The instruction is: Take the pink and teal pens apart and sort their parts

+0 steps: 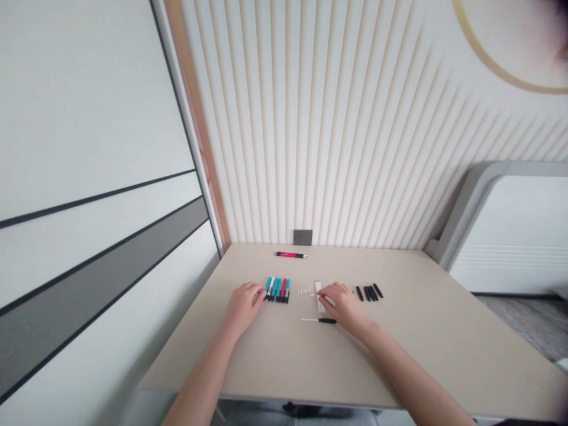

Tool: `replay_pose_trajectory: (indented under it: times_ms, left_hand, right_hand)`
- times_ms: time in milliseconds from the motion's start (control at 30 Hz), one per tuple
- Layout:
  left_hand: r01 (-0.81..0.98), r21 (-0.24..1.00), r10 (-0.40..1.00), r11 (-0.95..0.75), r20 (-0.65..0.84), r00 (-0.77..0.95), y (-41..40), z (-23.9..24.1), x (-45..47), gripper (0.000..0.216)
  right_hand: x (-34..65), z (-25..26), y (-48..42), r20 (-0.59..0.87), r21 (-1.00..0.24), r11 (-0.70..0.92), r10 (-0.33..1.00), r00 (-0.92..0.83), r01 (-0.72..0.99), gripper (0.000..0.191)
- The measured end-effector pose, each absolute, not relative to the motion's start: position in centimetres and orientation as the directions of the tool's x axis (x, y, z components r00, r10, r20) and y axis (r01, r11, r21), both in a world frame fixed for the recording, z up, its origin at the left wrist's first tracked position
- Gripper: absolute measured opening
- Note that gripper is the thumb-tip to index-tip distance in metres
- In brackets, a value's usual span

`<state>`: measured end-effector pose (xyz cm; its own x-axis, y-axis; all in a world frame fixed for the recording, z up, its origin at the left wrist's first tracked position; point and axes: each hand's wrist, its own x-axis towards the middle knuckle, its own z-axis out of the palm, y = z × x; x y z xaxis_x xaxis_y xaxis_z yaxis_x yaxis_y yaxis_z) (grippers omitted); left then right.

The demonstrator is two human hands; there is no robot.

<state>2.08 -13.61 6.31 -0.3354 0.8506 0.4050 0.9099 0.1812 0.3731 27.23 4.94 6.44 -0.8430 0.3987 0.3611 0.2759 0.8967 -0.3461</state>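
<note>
My left hand [243, 305] rests on the beige table [435, 331], fingers curled, its fingertips touching the left end of a row of teal, red and black pen barrels [278, 290]. My right hand [341, 303] lies over a small bundle of white refill tubes [318, 291], fingers pinched on them. A single refill with a black end [318, 320] lies just in front of that hand. Small white pieces [304, 291] sit between the barrels and the tubes. Several black caps [368, 292] lie to the right of my right hand.
A whole red pen [290, 255] lies near the table's far edge, below a grey wall socket [302, 237]. A ribbed wall stands behind the table, a panelled wall at the left, and a white padded headboard [510, 231] at the right.
</note>
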Motion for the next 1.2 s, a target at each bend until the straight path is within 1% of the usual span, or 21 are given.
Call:
replay_pose_trajectory:
  times_ms: [67,133,300,400,600,767,900,967,1033,1133,1200]
  left_hand:
    - [0.914,0.370,0.842,0.165,0.430,-0.326,-13.5,6.4,2.2,0.019]
    - [0.919,0.365,0.845,0.150,0.435,-0.311,-13.4,6.4,2.3,0.020]
    - [0.925,0.355,0.857,0.135,0.427,-0.289,-13.1,6.1,2.4,0.019]
    - [0.927,0.349,0.860,0.140,0.421,-0.288,-13.1,6.1,2.5,0.020]
    - [0.918,0.365,0.873,0.158,0.382,-0.303,-13.1,6.4,2.9,0.020]
    - [0.926,0.346,0.872,0.152,0.394,-0.291,-13.1,6.4,2.9,0.020]
    - [0.931,0.333,0.868,0.148,0.408,-0.283,-13.1,6.3,2.9,0.019]
    - [0.930,0.335,0.867,0.149,0.408,-0.286,-13.1,6.3,2.9,0.019]
    - [0.930,0.333,0.870,0.152,0.401,-0.286,-13.1,6.3,3.0,0.019]
    - [0.934,0.321,0.872,0.158,0.399,-0.285,-13.1,6.5,3.1,0.019]
    - [0.936,0.314,0.871,0.159,0.401,-0.283,-13.2,6.5,3.1,0.020]
  right_hand:
    - [28.1,6.5,4.8,0.366,-0.358,0.908,0.351,-0.862,0.218,0.020]
    - [28.3,6.4,4.7,0.368,-0.361,0.908,0.348,-0.862,0.212,0.020]
    - [26.3,6.2,4.9,0.351,-0.349,0.879,0.444,-0.824,0.325,0.019]
    - [25.0,5.9,4.9,0.325,-0.327,0.872,0.465,-0.824,0.364,0.017]
    - [24.5,5.6,4.4,0.246,-0.254,0.896,0.424,-0.871,0.365,0.019]
    - [24.5,5.7,4.3,0.228,-0.236,0.903,0.410,-0.883,0.358,0.020]
    - [24.5,5.8,4.1,0.193,-0.175,0.924,0.370,-0.909,0.339,0.021]
    - [24.5,6.0,3.9,0.182,-0.169,0.930,0.356,-0.916,0.328,0.021]
    - [24.5,6.1,3.7,0.197,-0.230,0.916,0.374,-0.906,0.328,0.022]
    - [24.0,6.3,3.4,0.220,-0.424,0.844,0.448,-0.867,0.329,0.021]
    - [23.5,6.3,3.2,0.200,-0.531,0.776,0.505,-0.839,0.340,0.021]
